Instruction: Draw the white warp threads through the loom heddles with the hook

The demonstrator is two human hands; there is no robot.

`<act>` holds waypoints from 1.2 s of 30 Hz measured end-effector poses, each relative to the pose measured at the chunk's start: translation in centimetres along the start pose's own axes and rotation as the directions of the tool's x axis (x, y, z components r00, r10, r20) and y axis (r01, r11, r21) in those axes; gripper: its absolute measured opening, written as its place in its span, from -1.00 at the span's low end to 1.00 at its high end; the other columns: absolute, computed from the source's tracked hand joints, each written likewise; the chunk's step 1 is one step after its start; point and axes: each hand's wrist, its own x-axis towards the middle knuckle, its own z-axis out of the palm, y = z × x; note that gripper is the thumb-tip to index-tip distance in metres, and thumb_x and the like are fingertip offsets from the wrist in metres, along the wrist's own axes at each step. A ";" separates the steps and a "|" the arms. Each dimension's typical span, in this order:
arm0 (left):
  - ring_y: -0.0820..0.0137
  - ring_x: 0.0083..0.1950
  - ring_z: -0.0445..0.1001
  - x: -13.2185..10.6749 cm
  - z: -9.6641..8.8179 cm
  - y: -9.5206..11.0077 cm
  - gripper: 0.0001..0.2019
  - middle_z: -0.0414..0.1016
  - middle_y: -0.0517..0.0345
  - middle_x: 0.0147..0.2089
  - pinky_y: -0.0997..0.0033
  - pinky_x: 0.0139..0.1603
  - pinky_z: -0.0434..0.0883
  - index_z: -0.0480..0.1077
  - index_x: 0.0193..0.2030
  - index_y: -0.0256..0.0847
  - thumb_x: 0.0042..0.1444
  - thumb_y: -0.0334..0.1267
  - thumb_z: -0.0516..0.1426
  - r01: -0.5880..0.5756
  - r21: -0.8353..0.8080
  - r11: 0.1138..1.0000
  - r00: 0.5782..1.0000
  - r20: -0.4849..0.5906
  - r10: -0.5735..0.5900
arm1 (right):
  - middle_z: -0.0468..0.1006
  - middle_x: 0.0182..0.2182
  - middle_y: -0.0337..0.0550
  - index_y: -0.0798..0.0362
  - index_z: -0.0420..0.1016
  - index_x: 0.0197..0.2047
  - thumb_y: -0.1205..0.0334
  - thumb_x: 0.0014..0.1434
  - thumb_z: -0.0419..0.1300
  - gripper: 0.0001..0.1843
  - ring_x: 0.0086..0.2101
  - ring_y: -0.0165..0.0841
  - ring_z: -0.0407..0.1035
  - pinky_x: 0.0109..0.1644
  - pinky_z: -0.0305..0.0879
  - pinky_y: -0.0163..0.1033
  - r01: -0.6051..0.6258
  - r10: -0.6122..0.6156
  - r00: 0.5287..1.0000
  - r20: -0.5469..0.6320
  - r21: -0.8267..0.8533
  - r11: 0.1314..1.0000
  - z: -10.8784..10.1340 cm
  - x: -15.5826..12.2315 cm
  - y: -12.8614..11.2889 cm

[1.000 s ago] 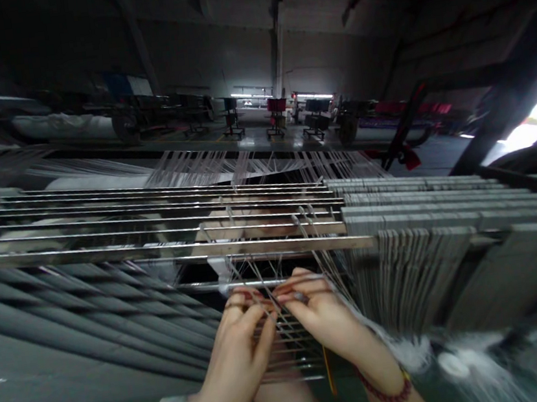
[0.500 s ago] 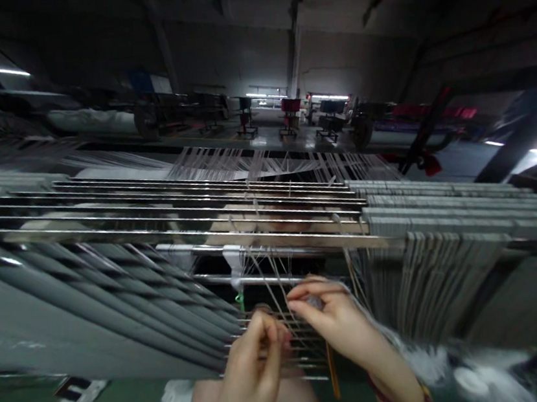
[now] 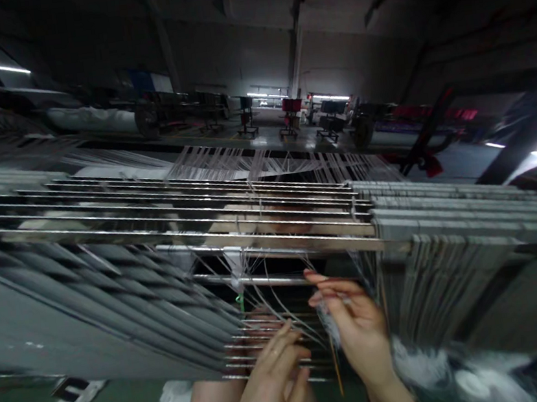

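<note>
My left hand is low in the middle, in front of the lower metal rods. Its fingers are stretched out, close to pale loose threads that slant down from the upper bars. To the right, my right hand is raised with the index finger extended and the other fingers partly curled. A bunch of grey thread hangs in the curled fingers. Beside it, a thin orange strip dangles. Some blur hides the exact contact at the fingertips.
Long metal bars cross in front of me. Grey heddles hang packed at right, and grey sheet-like rows slope at left. White cloth strips hang from a rod. Behind the bars, another person is partly visible. White thread waste lies on the floor.
My left hand has gone from a pinch to stretched fingers, slightly lower. My right hand has shifted right and its pinch has loosened. The threads between them now curve slackly.
</note>
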 end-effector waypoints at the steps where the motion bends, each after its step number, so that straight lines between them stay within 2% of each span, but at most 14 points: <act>1: 0.20 0.20 0.32 -0.2 -0.3 -0.1 -0.80 0.41 0.01 0.14 0.12 0.14 0.35 0.39 -0.11 -0.09 0.22 -0.27 -0.01 0.059 -0.132 0.990 0.997 -0.038 -0.064 | 0.51 -0.05 -0.05 0.01 0.43 -0.18 0.34 0.26 0.07 -0.87 -0.10 -0.29 0.44 -0.03 0.39 -0.13 0.062 -0.061 0.998 0.009 -0.080 0.995 0.2 0.0 0.0; 3: 0.24 0.12 0.41 -0.6 -0.7 -0.9 -0.84 0.46 -0.02 0.05 0.19 0.09 0.40 0.36 -0.17 -0.12 0.23 -0.27 -0.03 0.183 -0.382 0.906 0.958 -0.137 -0.251 | 0.49 -0.03 -0.06 0.02 0.43 -0.16 0.41 0.26 0.06 -0.83 0.02 -0.28 0.35 0.09 0.30 -0.10 0.197 -0.191 0.980 0.051 -0.218 0.956 0.6 0.2 0.2; 5: 0.23 0.12 0.40 -0.6 -0.5 -1.9 -0.81 0.42 -0.06 0.09 0.17 0.11 0.37 0.28 -0.05 -0.14 0.22 -0.24 -0.02 0.240 -0.578 0.780 0.888 -0.193 -0.416 | 0.51 -0.07 -0.04 0.04 0.43 -0.14 0.47 0.25 0.03 -0.77 0.01 -0.28 0.35 0.11 0.29 -0.09 0.320 -0.310 0.947 0.085 -0.352 0.880 1.1 0.4 0.5; 7: 0.21 0.19 0.34 0.1 0.4 -2.4 -0.63 0.32 -0.14 0.20 0.13 0.18 0.30 0.14 0.13 -0.16 0.19 -0.24 0.01 0.235 -0.707 0.667 0.849 -0.184 -0.495 | 0.53 -0.13 -0.02 0.07 0.44 -0.12 0.49 0.24 0.01 -0.74 -0.02 -0.27 0.38 0.06 0.33 -0.09 0.397 -0.399 0.911 0.108 -0.496 0.773 1.8 0.7 0.8; 9: 0.20 0.23 0.29 1.2 1.7 -2.2 -0.48 0.24 -0.21 0.26 0.11 0.21 0.26 0.01 0.25 -0.22 0.15 -0.26 0.03 0.222 -0.777 0.589 0.868 -0.118 -0.483 | 0.54 -0.15 0.00 0.08 0.46 -0.11 0.46 0.25 0.01 -0.74 -0.05 -0.22 0.39 0.03 0.34 -0.05 0.410 -0.424 0.895 0.137 -0.626 0.664 2.3 0.9 0.9; 11: 0.21 0.23 0.29 2.6 2.7 -1.5 -0.46 0.27 -0.20 0.24 0.12 0.20 0.27 0.03 0.26 -0.25 0.12 -0.32 0.02 0.216 -0.792 0.571 0.915 -0.040 -0.401 | 0.55 -0.16 0.03 0.09 0.49 -0.13 0.39 0.26 0.01 -0.75 -0.09 -0.18 0.39 0.00 0.34 -0.02 0.354 -0.380 0.915 0.135 -0.722 0.595 2.6 1.0 1.0; 14: 0.25 0.18 0.35 4.1 2.3 -0.6 -0.59 0.40 -0.11 0.14 0.12 0.21 0.25 0.24 0.15 -0.26 0.14 -0.38 -0.02 0.180 -0.665 0.725 0.958 -0.050 -0.284 | 0.55 -0.22 0.04 0.07 0.51 -0.15 0.33 0.26 0.01 -0.76 -0.17 -0.16 0.41 -0.04 0.35 -0.02 0.283 -0.315 0.943 0.103 -0.746 0.603 2.5 1.1 1.0; 18: 0.20 0.05 0.43 4.6 -1.3 -2.3 -0.70 0.49 -0.15 -0.03 0.10 0.10 0.34 0.39 -0.03 -0.31 0.19 -0.37 -0.07 0.120 -0.162 0.979 0.922 -0.347 -0.170 | 0.55 -0.22 0.03 0.03 0.51 -0.12 0.35 0.25 0.02 -0.74 -0.13 -0.15 0.40 0.00 0.34 0.02 0.327 -0.316 0.938 0.143 -0.669 0.667 1.8 1.7 1.3; 21: 0.10 0.04 0.43 4.5 -3.4 -3.7 -0.65 0.48 -0.25 -0.04 0.09 0.02 0.39 0.37 0.02 -0.40 0.17 -0.41 -0.09 0.199 0.264 0.944 0.914 -0.397 -0.082 | 0.56 -0.20 0.03 0.02 0.52 -0.14 0.37 0.23 0.02 -0.74 -0.09 -0.12 0.38 0.08 0.28 0.10 0.351 -0.309 0.934 0.180 -0.630 0.693 1.9 2.1 1.6; 25: 0.07 -0.09 0.52 4.9 -3.6 -3.4 -0.60 0.53 -0.24 -0.08 0.14 -0.19 0.48 0.35 0.11 -0.33 0.16 -0.44 -0.07 0.263 0.559 0.787 0.954 -0.275 -0.124 | 0.57 -0.19 0.01 0.03 0.52 -0.12 0.39 0.22 0.04 -0.74 -0.07 -0.14 0.38 0.12 0.25 0.10 0.346 -0.299 0.937 0.182 -0.612 0.711 2.2 2.1 1.8; 28: 0.07 -0.12 0.54 5.2 -2.8 -2.6 -0.59 0.54 -0.27 -0.10 0.17 -0.25 0.50 0.35 0.13 -0.31 0.15 -0.44 -0.05 0.189 0.637 0.747 0.971 -0.235 -0.045 | 0.58 -0.21 -0.01 0.02 0.53 -0.15 0.41 0.21 0.06 -0.75 -0.10 -0.17 0.40 0.13 0.24 0.07 0.352 -0.297 0.935 0.193 -0.608 0.712 1.9 2.1 1.9; 32: 0.04 -0.07 0.51 5.3 -2.8 -2.6 -0.61 0.54 -0.27 -0.13 0.14 -0.18 0.49 0.42 0.06 -0.37 0.12 -0.43 -0.03 0.109 0.598 0.794 0.973 -0.228 0.039 | 0.59 -0.24 -0.05 0.02 0.52 -0.18 0.41 0.22 0.05 -0.76 -0.15 -0.21 0.43 0.13 0.26 0.04 0.367 -0.312 0.929 0.200 -0.621 0.693 1.5 2.3 1.9; 34: 0.02 -0.05 0.50 5.3 -3.5 -2.9 -0.63 0.54 -0.28 -0.12 0.11 -0.15 0.47 0.43 0.02 -0.40 0.13 -0.42 -0.04 0.137 0.540 0.830 0.968 -0.252 0.005 | 0.59 -0.26 -0.05 0.04 0.50 -0.18 0.40 0.23 0.03 -0.77 -0.17 -0.23 0.44 0.12 0.28 0.04 0.377 -0.324 0.924 0.204 -0.630 0.679 1.5 2.3 1.9; 36: 0.01 -0.08 0.52 5.3 -4.1 -3.1 -0.64 0.54 -0.30 -0.09 0.07 -0.15 0.46 0.43 0.01 -0.41 0.13 -0.40 -0.05 0.245 0.434 0.867 0.945 -0.308 -0.113 | 0.59 -0.27 -0.05 0.06 0.49 -0.19 0.39 0.24 0.02 -0.78 -0.18 -0.23 0.44 0.12 0.28 0.06 0.381 -0.329 0.922 0.205 -0.633 0.674 1.8 2.3 1.9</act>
